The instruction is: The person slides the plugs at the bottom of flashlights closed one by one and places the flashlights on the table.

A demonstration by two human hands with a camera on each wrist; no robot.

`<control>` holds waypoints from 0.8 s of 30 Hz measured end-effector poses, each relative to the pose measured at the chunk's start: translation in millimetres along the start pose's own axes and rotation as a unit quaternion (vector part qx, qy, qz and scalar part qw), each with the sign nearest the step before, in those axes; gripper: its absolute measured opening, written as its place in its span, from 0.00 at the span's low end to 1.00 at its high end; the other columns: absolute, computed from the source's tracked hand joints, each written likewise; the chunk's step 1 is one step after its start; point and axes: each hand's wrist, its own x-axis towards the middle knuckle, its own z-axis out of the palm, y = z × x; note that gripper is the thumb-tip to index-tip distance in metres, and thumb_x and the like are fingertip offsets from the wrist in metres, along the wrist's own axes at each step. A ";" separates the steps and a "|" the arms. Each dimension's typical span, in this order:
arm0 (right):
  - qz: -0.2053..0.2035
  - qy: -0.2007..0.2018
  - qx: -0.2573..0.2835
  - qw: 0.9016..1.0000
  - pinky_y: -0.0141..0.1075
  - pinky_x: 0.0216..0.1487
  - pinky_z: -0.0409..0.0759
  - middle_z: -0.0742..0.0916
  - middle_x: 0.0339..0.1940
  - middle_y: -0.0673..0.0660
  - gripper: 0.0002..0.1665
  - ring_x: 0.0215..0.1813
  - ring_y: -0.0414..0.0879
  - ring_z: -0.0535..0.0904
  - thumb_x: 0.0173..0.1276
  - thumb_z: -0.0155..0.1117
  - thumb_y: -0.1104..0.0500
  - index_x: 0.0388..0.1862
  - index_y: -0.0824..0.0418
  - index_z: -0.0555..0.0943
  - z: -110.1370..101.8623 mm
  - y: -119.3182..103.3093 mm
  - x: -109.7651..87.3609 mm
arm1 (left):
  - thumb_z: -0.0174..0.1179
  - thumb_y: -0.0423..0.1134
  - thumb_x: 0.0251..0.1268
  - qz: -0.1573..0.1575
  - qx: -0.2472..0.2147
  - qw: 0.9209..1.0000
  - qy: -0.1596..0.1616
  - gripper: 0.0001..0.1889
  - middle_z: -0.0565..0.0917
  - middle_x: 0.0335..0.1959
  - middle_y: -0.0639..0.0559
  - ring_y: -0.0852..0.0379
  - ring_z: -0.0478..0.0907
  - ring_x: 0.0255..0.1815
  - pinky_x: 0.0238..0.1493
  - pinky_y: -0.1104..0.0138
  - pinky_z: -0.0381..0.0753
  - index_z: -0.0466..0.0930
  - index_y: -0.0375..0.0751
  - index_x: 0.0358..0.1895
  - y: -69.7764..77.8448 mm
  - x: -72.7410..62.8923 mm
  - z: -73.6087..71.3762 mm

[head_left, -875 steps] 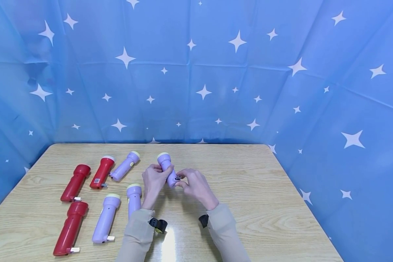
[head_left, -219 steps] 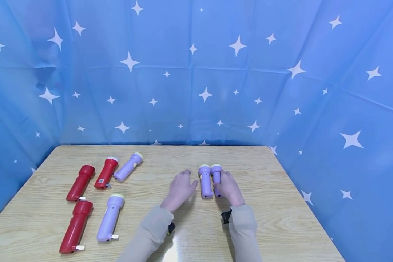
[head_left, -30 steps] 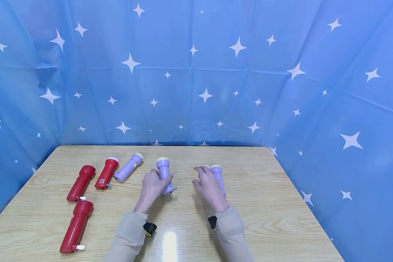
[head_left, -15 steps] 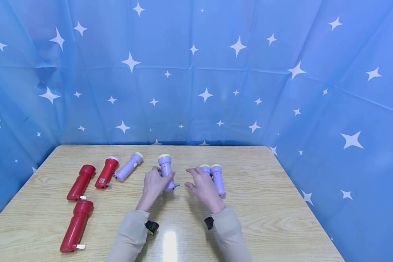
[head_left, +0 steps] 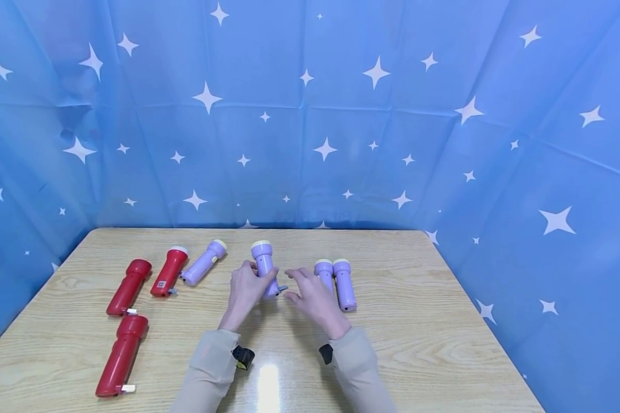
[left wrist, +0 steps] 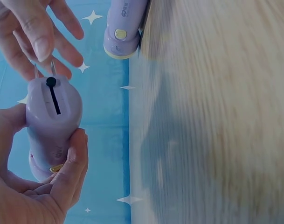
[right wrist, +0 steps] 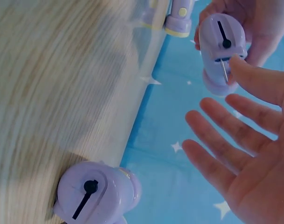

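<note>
My left hand [head_left: 245,291] grips a lavender flashlight [head_left: 264,263] around its body, lens end pointing away from me. At its tail the metal plug prongs [left wrist: 53,68] stick out, beside a black slider [left wrist: 51,82] in a slot, as the left wrist view shows. My right hand [head_left: 314,295] is just right of the prongs with its fingers spread and holding nothing; in the right wrist view its thumb [right wrist: 246,77] overlaps the prongs. Two more lavender flashlights, one nearer [head_left: 324,269] and one to its right [head_left: 345,287], lie side by side beyond the right hand, which partly hides the first.
On the table's [head_left: 418,344] left side lie three red flashlights, at front [head_left: 121,358], behind it [head_left: 129,288] and farther back [head_left: 169,272], with plugs sticking out. Another lavender flashlight [head_left: 204,264] lies slantwise beside them. A blue star-patterned curtain [head_left: 341,172] hangs behind.
The lavender flashlight from the front left is now in my left hand, raised slightly. Another went from the left to the right-hand pair. My right hand has moved left from that pair toward the prongs.
</note>
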 end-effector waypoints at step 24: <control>-0.030 0.017 -0.003 0.999 0.40 0.49 0.81 0.86 0.47 0.56 0.23 0.49 0.49 0.83 0.57 0.70 0.60 0.52 0.62 0.80 6.5 -4.5 0.6 | 0.63 0.54 0.55 0.005 -0.021 1.000 0.004 0.27 0.85 0.33 0.38 0.51 0.80 0.30 0.26 0.68 0.74 0.76 0.30 0.41 4.5 -2.2 1.8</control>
